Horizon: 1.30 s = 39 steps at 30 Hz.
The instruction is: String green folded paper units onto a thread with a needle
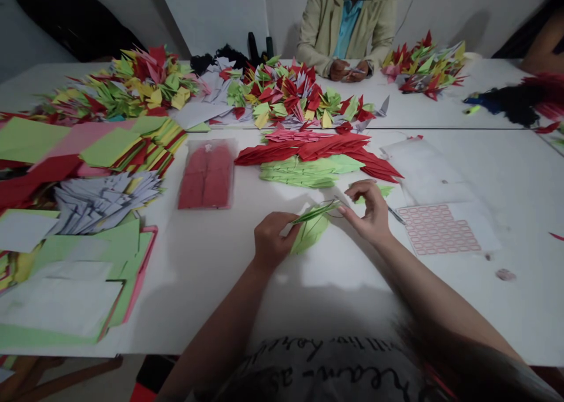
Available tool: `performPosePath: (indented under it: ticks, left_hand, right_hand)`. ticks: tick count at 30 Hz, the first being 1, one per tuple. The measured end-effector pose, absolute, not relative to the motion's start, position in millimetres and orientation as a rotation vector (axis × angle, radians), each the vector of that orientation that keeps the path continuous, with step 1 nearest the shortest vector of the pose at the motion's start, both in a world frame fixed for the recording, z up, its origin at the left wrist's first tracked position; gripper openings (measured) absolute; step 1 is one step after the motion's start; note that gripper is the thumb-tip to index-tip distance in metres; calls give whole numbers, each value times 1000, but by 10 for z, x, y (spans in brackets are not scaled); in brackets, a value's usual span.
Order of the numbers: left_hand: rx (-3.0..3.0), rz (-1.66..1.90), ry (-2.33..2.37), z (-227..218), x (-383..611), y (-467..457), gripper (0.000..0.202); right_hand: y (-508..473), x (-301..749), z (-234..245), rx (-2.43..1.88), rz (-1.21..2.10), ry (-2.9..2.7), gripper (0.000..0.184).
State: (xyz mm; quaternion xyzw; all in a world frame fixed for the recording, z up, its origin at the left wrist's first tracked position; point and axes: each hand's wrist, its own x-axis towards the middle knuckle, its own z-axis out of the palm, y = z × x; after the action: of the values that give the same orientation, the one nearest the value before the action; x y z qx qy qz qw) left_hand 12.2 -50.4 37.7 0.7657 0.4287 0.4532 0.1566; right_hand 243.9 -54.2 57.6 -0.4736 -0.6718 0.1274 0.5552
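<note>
White table (207, 272), green paper (311, 233) part-hidden by hands (269, 240) (371, 213)

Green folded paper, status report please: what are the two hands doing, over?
Left hand holds green folded paper from below. Right hand pinches its upper tip. Red and green stacks lie just beyond, apart; sticker sheet to the right.

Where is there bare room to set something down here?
Bare white tabletop lies between the clear packet of red paper and the left hand gripping green folded paper, and right of the pink sticker sheet. Left paper stacks are crowded.
</note>
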Motion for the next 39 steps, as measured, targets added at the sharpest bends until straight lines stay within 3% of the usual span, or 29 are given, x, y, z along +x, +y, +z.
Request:
performPosePath:
  ticks: [5, 9, 11, 16, 18, 22, 31, 36, 39]
  left_hand:
    - [2345, 1228, 1114, 344, 129, -508, 10]
    - [2369, 1166, 1027, 327, 148, -529, 12]
    - [2316, 1177, 995, 336, 157, -530, 12]
    - [1869, 1286, 1041, 369, 168, -491, 8]
    - [1711, 1256, 1038, 366, 170, -474, 11]
    - [1640, 1152, 1017, 345, 173, -472, 17]
    - [1582, 1097, 725, 362, 108, -485, 61]
    - [1978, 1055, 747, 299, 212, -554, 111]
    - [2057, 1018, 899, 238, 343, -616, 112]
  right_hand:
    - [-613, 2370, 601, -1038, 45, -1976, 40]
    - [-631, 2315, 587, -957, 96, -2184, 31]
    - [-614, 2336, 582, -990, 165, -2172, 33]
    - [-531, 2427, 544, -1071, 559, -1745, 66]
    - [-521, 2421, 514, -1055, 790, -1639, 71]
    - [-573, 2351, 469, -1131, 1188, -1629, 31]
    - [-557, 2367, 643, -1020, 1376, -1003, 40]
    - [-579, 2283, 739, -995, 1480, -723, 43]
    - [-618, 2208, 764, -956, 1546, -630, 46]
